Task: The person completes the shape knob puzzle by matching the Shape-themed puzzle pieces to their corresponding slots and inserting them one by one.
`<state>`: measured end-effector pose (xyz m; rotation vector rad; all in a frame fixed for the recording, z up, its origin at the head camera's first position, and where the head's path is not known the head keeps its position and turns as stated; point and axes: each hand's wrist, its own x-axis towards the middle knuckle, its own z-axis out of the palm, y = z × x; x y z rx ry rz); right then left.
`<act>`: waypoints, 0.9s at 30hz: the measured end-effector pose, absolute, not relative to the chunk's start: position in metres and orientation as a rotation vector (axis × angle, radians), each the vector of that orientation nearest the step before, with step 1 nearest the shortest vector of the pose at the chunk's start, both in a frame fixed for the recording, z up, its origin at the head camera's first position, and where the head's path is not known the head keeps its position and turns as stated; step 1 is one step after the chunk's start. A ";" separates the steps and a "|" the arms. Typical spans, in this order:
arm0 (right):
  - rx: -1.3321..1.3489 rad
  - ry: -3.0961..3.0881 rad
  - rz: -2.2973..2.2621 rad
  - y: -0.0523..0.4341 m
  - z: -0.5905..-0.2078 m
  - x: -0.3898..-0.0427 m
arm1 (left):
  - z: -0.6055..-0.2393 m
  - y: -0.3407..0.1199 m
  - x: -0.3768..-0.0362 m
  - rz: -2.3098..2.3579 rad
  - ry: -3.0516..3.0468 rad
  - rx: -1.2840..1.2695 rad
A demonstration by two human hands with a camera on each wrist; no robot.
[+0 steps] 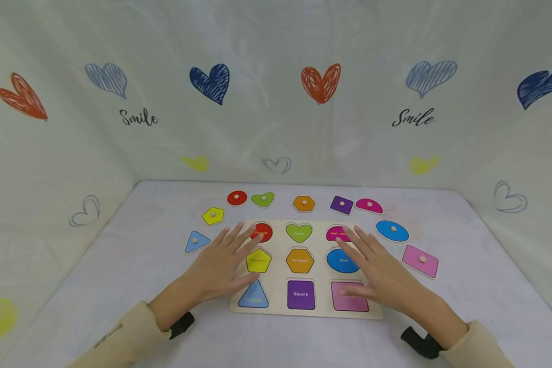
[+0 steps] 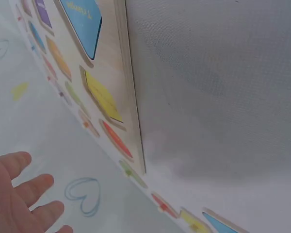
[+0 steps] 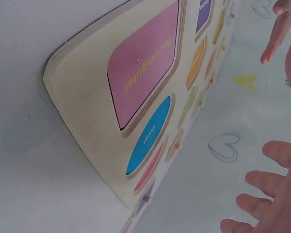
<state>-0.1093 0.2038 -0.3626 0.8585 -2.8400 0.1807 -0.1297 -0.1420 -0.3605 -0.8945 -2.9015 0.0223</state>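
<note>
A wooden shape puzzle board (image 1: 278,306) lies on the table, its labelled recesses coloured to match the shapes. My left hand (image 1: 227,263), fingers spread, is over the board's left side, overlapping the red circle recess (image 1: 263,232) in the head view. My right hand (image 1: 379,273) spreads over the right side, its thumb across the pink rectangle recess (image 1: 349,304). Neither hand holds anything. Both wrist views show the fingers straight, with the board's triangle recess (image 2: 85,24) near the left hand and the rectangle recess (image 3: 145,63) near the right.
Knobbed pieces arc around the board: blue triangle (image 1: 197,242), yellow pentagon (image 1: 213,216), red circle (image 1: 236,198), green heart (image 1: 262,200), orange hexagon (image 1: 304,204), purple square (image 1: 342,205), magenta half round (image 1: 369,206), blue oval (image 1: 392,231), pink rectangle (image 1: 420,261). A heart-printed curtain (image 1: 267,128) hangs behind.
</note>
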 end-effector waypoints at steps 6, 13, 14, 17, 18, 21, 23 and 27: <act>0.746 -2.957 0.256 0.212 -0.363 -0.106 | -0.362 -0.151 -0.129 -0.026 -2.878 -0.857; 0.677 -2.973 0.296 0.222 -0.369 -0.103 | -0.361 -0.163 -0.127 -0.103 -2.870 -0.822; 0.663 -2.980 0.311 0.224 -0.370 -0.102 | -0.361 -0.165 -0.127 -0.113 -2.871 -0.818; 0.622 -2.988 0.380 0.228 -0.372 -0.100 | -0.360 -0.170 -0.127 -0.140 -2.879 -0.788; 0.608 -2.992 0.401 0.230 -0.372 -0.100 | -0.360 -0.172 -0.127 -0.149 -2.885 -0.772; 0.569 -3.004 0.459 0.234 -0.373 -0.098 | -0.359 -0.177 -0.128 -0.195 -2.891 -0.727; 0.558 -3.009 0.482 0.236 -0.374 -0.097 | -0.359 -0.181 -0.128 -0.225 -2.891 -0.701; 0.549 -3.012 0.511 0.240 -0.378 -0.096 | -0.358 -0.185 -0.129 -0.260 -2.902 -0.654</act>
